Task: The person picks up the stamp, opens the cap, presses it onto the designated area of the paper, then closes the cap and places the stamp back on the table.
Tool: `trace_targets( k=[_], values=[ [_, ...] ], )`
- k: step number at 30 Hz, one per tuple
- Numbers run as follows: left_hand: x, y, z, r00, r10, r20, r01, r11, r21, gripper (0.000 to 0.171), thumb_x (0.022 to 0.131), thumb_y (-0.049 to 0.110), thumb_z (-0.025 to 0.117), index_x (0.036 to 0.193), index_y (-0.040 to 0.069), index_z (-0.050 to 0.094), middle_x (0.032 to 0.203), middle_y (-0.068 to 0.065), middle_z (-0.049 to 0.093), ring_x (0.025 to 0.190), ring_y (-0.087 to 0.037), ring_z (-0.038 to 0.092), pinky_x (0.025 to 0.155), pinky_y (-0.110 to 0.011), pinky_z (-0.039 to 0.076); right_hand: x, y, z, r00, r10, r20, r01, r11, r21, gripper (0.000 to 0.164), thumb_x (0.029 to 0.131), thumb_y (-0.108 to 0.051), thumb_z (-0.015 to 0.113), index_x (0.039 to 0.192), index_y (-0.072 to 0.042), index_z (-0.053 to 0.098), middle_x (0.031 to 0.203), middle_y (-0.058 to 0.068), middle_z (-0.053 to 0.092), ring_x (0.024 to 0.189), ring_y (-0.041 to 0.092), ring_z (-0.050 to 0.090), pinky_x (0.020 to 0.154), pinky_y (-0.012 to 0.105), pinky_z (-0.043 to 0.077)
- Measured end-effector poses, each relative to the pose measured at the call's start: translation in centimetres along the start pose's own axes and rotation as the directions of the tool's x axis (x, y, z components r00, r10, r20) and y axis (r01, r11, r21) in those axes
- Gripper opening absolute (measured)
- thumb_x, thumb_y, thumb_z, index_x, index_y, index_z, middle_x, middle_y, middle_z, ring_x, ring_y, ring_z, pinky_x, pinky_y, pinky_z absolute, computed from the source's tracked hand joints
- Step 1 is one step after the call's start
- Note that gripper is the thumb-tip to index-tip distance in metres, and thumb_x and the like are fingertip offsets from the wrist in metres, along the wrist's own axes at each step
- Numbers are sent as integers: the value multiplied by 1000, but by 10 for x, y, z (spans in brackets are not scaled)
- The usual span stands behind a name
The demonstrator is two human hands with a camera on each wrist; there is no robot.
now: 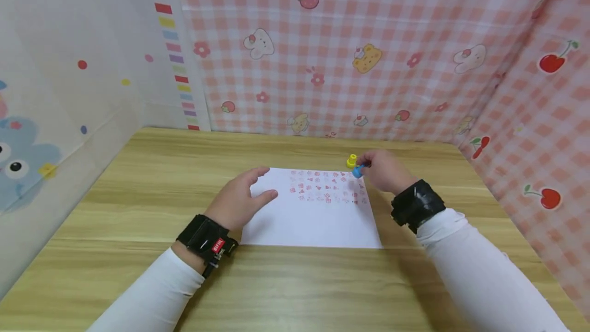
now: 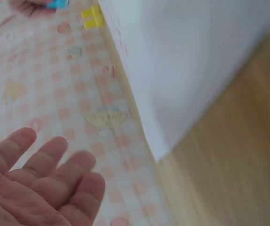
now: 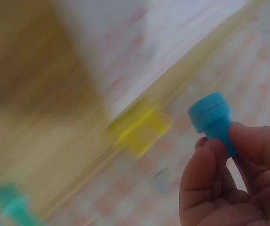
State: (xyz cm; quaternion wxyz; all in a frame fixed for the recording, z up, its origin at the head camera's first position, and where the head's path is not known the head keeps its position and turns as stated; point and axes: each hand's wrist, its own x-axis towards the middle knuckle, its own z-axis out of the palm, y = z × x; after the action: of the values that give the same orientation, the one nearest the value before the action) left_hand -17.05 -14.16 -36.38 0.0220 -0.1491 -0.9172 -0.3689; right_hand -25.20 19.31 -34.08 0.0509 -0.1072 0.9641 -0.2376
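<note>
My right hand pinches a small blue stamp between thumb and fingers, its wide round head pointing away from the fingertips. In the head view this stamp overlaps the top right corner of a white sheet of paper. Rows of small red and pink prints cover the upper right part of the sheet. My left hand holds nothing; its thumb and fingers are spread at the sheet's left edge. In the left wrist view that hand shows its palm with relaxed fingers.
A yellow stamp-like piece stands just behind the sheet's top right corner. In the right wrist view a blurred green piece appears at lower left. Patterned cloth hangs behind the wooden table and along both sides.
</note>
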Motion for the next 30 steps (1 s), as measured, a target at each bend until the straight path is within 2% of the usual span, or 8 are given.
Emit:
trace_targets(
  k=[3,8,13,21,30],
  values=[
    [1,-5,-4,1000,-28,7,27,998,60,71,87,59,55,141,15,40,140,-6,43,126,-20,35,101,-49,36,9,18,-7,1000,21,-5,-22,995,-95,19,90,-6,58,107,1,63,99,16,63,81,25,55,74,41,51],
    [1,-9,-7,998,-53,15,51,991,125,72,87,58,55,141,13,39,143,-8,39,126,-23,35,101,-50,36,17,32,-8,999,31,-14,-33,982,-187,21,85,-5,62,105,2,61,96,16,62,80,26,54,74,42,50],
    [1,-10,-9,999,-52,15,49,984,169,72,88,57,55,141,12,38,145,-11,35,127,-26,33,102,-51,34,20,37,-6,999,48,-11,-50,980,-192,18,83,-6,66,99,-1,62,93,14,62,77,26,54,70,41,49],
    [1,-10,-11,997,-71,26,64,976,210,74,87,59,55,141,12,38,146,-17,31,131,-31,26,105,-56,26,24,43,-2,994,113,3,-110,975,-191,19,86,-7,64,104,0,62,96,15,61,79,28,53,72,43,49],
    [1,-10,-10,994,-95,50,82,972,221,78,86,62,52,143,12,35,148,-16,28,134,-30,17,110,-54,15,27,46,0,994,109,-8,-109,978,-178,21,85,-7,64,105,0,62,98,15,61,83,29,53,78,46,48]
  ],
)
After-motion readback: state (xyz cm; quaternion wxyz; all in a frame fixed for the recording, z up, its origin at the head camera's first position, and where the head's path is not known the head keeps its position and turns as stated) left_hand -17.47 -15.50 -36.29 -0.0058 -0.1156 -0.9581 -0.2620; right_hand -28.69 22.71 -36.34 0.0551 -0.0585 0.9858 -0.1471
